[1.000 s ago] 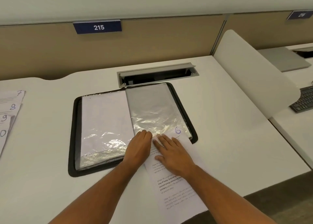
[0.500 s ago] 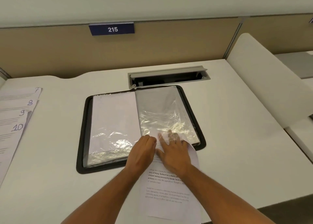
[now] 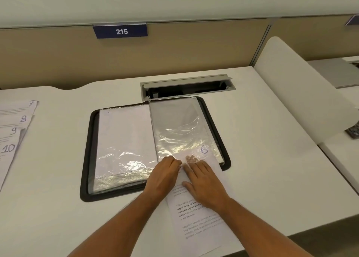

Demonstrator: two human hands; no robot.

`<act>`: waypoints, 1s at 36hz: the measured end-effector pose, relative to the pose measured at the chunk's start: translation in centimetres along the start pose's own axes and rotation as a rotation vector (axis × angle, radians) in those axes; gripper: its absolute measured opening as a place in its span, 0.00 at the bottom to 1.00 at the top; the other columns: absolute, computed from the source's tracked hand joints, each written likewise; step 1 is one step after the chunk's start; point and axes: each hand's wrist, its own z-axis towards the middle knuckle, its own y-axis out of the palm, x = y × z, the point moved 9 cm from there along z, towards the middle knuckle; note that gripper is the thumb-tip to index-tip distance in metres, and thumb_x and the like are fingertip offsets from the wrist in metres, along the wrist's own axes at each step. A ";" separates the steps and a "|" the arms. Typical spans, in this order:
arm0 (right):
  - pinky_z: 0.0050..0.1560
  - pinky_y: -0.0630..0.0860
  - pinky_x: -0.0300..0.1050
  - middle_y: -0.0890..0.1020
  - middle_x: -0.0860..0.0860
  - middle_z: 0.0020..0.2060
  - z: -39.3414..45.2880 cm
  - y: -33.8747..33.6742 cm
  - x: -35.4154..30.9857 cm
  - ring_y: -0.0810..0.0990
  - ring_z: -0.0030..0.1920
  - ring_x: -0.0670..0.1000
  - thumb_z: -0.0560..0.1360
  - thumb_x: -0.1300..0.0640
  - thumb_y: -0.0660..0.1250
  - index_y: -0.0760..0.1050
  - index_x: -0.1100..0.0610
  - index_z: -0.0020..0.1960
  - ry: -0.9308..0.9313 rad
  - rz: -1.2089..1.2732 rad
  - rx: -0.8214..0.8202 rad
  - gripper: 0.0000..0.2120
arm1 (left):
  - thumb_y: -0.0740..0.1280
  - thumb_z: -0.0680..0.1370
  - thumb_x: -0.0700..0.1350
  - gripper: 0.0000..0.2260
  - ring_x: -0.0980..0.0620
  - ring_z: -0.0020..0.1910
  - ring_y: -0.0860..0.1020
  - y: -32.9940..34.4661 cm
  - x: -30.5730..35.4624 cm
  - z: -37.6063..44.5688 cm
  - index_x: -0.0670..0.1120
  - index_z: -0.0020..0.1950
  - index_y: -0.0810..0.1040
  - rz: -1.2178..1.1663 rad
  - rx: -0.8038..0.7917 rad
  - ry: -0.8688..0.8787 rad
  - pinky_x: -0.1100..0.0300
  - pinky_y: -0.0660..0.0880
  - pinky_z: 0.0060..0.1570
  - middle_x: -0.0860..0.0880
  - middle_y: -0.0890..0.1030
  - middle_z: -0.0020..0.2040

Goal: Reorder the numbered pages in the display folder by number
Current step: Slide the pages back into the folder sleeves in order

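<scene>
Head view — hands [image 3: 182, 176] at sleeve edge [image 3: 191, 160]

The display folder [image 3: 86, 159] has a matt black rim and glossy, crinkled clear plastic sleeves [image 3: 180, 132] that catch the light. The page marked 6 [image 3: 202, 218] is matt white printed paper. The table [image 3: 272, 159] is smooth, matt white; the cable tray [image 3: 186, 82] looks like brushed grey metal.
</scene>
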 end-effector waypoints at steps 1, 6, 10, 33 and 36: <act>0.81 0.51 0.54 0.58 0.54 0.82 -0.3 0.4 0.4 0.54 0.82 0.54 0.85 0.36 0.47 0.55 0.52 0.83 0.010 -0.011 -0.028 0.31 | 0.79 0.71 0.41 0.14 0.49 0.43 0.79 0.1 0.0 0.0 0.43 0.55 0.82 0.000 -0.007 -0.001 0.59 0.77 0.39 0.47 0.81 0.47; 0.80 0.38 0.55 0.37 0.50 0.82 -0.8 1.7 1.2 0.33 0.81 0.50 0.84 0.33 0.41 0.35 0.45 0.83 0.029 -0.023 -0.138 0.33 | 0.79 0.71 0.44 0.17 0.50 0.45 0.80 0.8 0.1 -0.1 0.45 0.58 0.81 0.007 -0.053 -0.008 0.60 0.78 0.40 0.48 0.82 0.48; 0.80 0.40 0.57 0.35 0.48 0.82 0.0 1.8 1.3 0.32 0.81 0.51 0.84 0.32 0.40 0.35 0.44 0.83 0.049 -0.012 -0.145 0.33 | 0.80 0.70 0.44 0.18 0.50 0.43 0.78 1.0 0.0 -0.3 0.45 0.56 0.81 0.019 -0.059 0.015 0.60 0.76 0.38 0.48 0.81 0.47; 0.77 0.55 0.50 0.65 0.56 0.79 -1.4 0.6 0.4 0.63 0.79 0.54 0.86 0.45 0.51 0.64 0.60 0.79 -0.044 -0.010 0.023 0.28 | 0.79 0.70 0.41 0.17 0.48 0.45 0.80 1.5 -0.2 -0.7 0.44 0.57 0.80 0.025 -0.083 -0.007 0.58 0.81 0.40 0.47 0.81 0.49; 0.76 0.55 0.50 0.60 0.55 0.81 -2.5 1.4 0.1 0.59 0.81 0.53 0.85 0.44 0.53 0.61 0.59 0.81 -0.068 -0.019 0.014 0.29 | 0.81 0.68 0.42 0.19 0.50 0.44 0.82 1.3 0.0 -0.7 0.44 0.55 0.81 0.037 -0.071 -0.011 0.60 0.81 0.39 0.47 0.82 0.48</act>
